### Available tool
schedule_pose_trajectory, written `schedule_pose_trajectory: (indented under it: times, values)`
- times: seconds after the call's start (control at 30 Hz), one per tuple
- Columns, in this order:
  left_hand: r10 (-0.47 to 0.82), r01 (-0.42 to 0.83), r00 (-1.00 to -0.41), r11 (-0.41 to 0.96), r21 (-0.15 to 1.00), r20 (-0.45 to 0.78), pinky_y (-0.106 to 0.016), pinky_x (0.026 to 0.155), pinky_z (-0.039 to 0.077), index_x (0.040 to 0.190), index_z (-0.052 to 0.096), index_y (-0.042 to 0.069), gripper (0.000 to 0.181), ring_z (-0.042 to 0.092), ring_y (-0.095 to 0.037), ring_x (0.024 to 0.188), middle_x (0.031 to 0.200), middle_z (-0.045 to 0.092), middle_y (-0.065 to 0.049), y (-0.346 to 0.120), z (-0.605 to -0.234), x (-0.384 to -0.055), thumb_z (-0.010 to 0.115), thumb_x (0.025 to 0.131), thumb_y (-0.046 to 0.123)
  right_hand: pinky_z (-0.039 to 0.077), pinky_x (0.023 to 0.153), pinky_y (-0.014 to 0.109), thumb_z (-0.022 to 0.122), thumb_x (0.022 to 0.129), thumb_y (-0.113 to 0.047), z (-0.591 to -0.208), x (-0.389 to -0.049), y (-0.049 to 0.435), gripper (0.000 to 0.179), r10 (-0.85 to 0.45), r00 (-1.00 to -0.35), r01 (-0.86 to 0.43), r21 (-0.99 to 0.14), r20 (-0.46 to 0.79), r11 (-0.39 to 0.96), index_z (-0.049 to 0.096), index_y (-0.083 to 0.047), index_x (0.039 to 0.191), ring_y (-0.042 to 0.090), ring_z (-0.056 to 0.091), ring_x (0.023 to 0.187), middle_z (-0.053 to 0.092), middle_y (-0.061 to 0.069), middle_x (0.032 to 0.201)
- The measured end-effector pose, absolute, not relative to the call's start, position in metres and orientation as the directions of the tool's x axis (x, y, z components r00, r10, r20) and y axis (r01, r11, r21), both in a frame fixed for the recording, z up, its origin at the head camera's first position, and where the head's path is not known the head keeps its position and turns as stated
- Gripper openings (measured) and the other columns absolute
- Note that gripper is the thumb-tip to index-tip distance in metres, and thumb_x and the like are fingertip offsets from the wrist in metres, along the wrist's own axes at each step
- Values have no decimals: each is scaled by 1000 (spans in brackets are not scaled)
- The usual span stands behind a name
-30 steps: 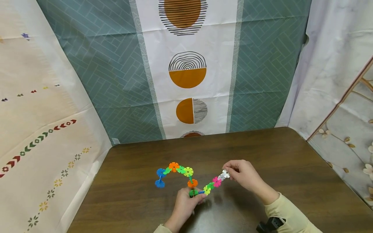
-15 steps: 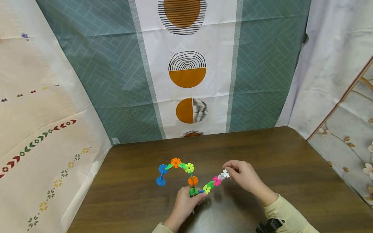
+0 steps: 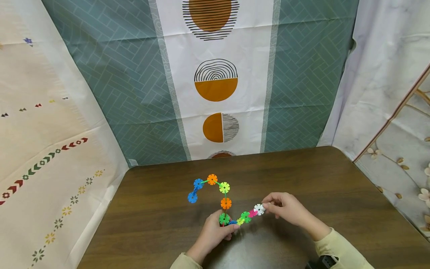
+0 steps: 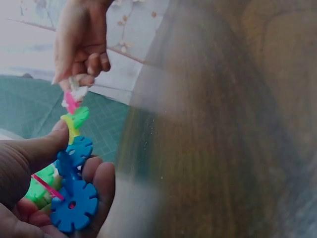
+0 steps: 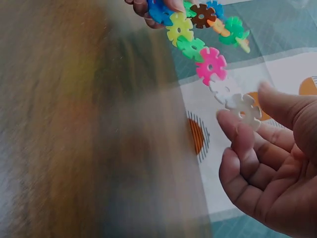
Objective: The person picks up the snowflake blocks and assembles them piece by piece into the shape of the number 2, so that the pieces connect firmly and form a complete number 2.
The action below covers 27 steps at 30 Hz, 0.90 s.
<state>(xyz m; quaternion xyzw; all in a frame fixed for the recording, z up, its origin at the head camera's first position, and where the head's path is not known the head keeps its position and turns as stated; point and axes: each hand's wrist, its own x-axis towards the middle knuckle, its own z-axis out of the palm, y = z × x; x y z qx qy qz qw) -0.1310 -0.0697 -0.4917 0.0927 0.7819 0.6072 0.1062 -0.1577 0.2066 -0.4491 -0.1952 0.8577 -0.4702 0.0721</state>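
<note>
A chain of interlocking flower-shaped plastic discs [image 3: 226, 203] in several colours is held up above the table. My left hand [image 3: 212, 231] grips it at the green disc [image 3: 224, 219] and the blue disc [image 4: 74, 206], thumb on top and fingers beneath. From there one length arches up to two blue discs [image 3: 192, 197] at its free end. The other length runs right through yellow, green and pink discs to a white end disc [image 5: 243, 112]. At that white disc is my right hand [image 3: 287, 209]; its fingertips touch the disc's edge, while the thumb [image 5: 280, 106] stands off it.
The brown wooden table [image 3: 151, 231] lies beneath both hands. Behind it hangs a green and white printed cloth [image 3: 144, 93], with patterned cloths on the left [image 3: 50, 179] and right [image 3: 379, 93]. A dark device [image 3: 324, 261] is strapped to the right wrist.
The arched length has swung up and right, its discs now facing the camera. The white end has turned face-on. My right hand has shifted slightly right and down, its thumb off the white disc.
</note>
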Motion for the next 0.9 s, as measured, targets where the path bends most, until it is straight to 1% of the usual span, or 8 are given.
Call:
schedule_pose_trajectory:
  times: [0.17,0.33,0.43,0.53,0.67,0.77,0.87,0.9]
  values:
    - [291,-21,-952,231,973,-90,-33,54,56,91,48,1,36,61,-19,54,68,62,-6,-70,-494,-136,81,81,14,50,53,29,70,92,-25,-459,-155,213,19,-439,-898,-258,-833,20,489,68,-8,100,9,53,57,64,6,77]
    - [321,-55,-938,228,972,-128,-33,52,55,100,49,1,38,58,-17,53,70,61,-7,-69,-495,-138,80,82,13,48,49,28,66,94,-27,-468,-152,218,15,-460,-888,-263,-819,-1,509,69,-12,96,8,52,54,68,5,78]
    - [327,-49,-936,254,966,-134,-32,52,55,100,51,1,36,59,-17,53,70,61,-6,-67,-496,-140,80,82,13,47,48,27,65,95,-27,-471,-150,221,15,-472,-882,-270,-814,-6,514,69,-13,96,8,52,52,69,3,77]
    - [321,-22,-940,293,956,-120,-31,53,54,98,55,0,34,59,-17,55,71,59,-4,-64,-496,-142,81,81,15,47,48,28,64,96,-28,-474,-147,224,16,-474,-880,-273,-806,-10,525,69,-13,95,9,52,51,68,0,75]
    - [305,49,-949,387,921,-78,-30,52,52,107,61,-3,41,59,-17,53,72,58,-2,-61,-495,-144,82,80,20,47,47,28,61,97,-30,-478,-144,227,17,-475,-879,-269,-791,-32,550,69,-15,95,9,52,50,67,-3,73]
    - [301,126,-953,491,862,-33,-29,56,48,115,64,0,49,55,-13,60,77,58,0,-62,-493,-145,83,79,27,47,47,27,61,97,-30,-481,-141,228,17,-479,-877,-274,-776,-41,568,68,-16,94,8,52,50,66,-5,72]
    - [310,177,-951,560,809,-6,-28,62,44,116,66,4,49,52,-12,71,84,58,2,-65,-492,-145,83,78,31,46,46,26,61,97,-30,-483,-139,228,17,-479,-877,-285,-767,-33,574,69,-16,91,7,51,49,65,-6,70]
    - [315,189,-949,571,799,-1,-28,64,44,116,66,5,50,52,-12,75,86,59,2,-67,-491,-145,83,78,32,46,46,26,61,97,-29,-484,-139,227,16,-477,-878,-288,-764,-30,577,69,-17,90,6,51,48,64,-7,69]
